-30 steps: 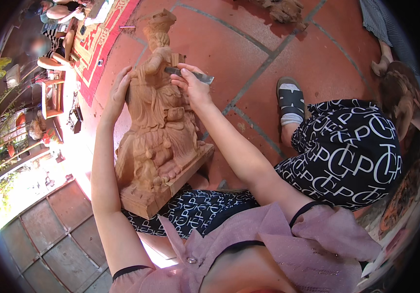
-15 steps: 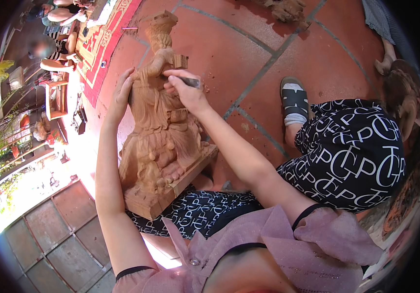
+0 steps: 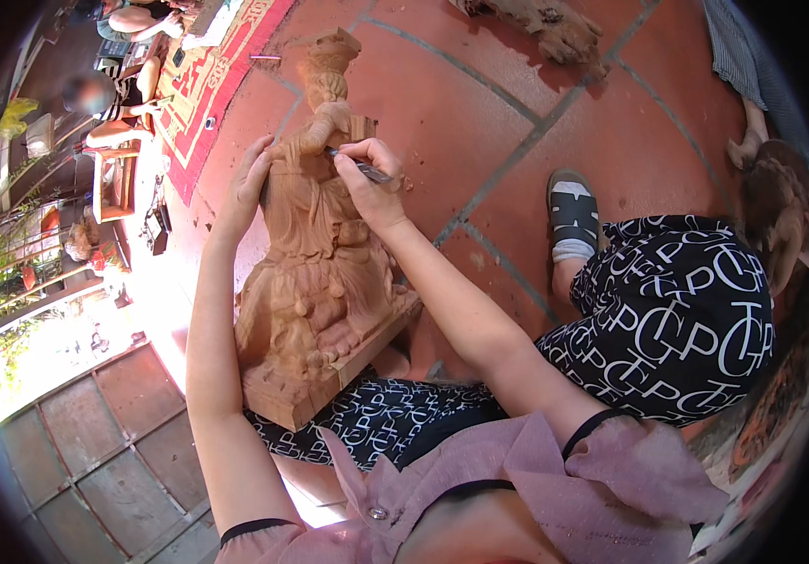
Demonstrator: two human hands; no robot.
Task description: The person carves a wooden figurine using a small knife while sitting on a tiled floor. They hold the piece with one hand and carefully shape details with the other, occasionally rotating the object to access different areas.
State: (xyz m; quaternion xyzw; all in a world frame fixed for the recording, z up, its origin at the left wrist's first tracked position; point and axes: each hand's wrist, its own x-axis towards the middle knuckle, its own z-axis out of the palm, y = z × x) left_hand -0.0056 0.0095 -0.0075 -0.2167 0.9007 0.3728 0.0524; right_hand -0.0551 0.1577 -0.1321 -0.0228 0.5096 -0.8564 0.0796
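Observation:
A carved wooden statue [image 3: 315, 240] of a robed figure leans across my lap, its square base at my thigh and its top pointing away from me. My left hand [image 3: 252, 183] steadies its left side, the fingers laid along the wood and partly hidden behind the edge. In my right hand [image 3: 373, 193] is a slim dark carving tool [image 3: 371, 172], gripped like a pen. Its tip meets the wood near the figure's chest and arm, beside a squared block [image 3: 362, 126] projecting from the carving. The exact shape of the blade is too small to make out.
Red floor tiles [image 3: 479, 122] spread ahead. Another rough carved wood piece [image 3: 555, 28] lies at the far side. My sandalled foot [image 3: 572, 211] is at right, near another person's arm [image 3: 752, 132] and a dark carving [image 3: 785, 202]. People sit by a red mat [image 3: 226, 70] at far left.
The view has shifted slightly, so the statue sits a little further right. My right hand has tilted the tool, with its tip still at the chest area. My left hand keeps its place.

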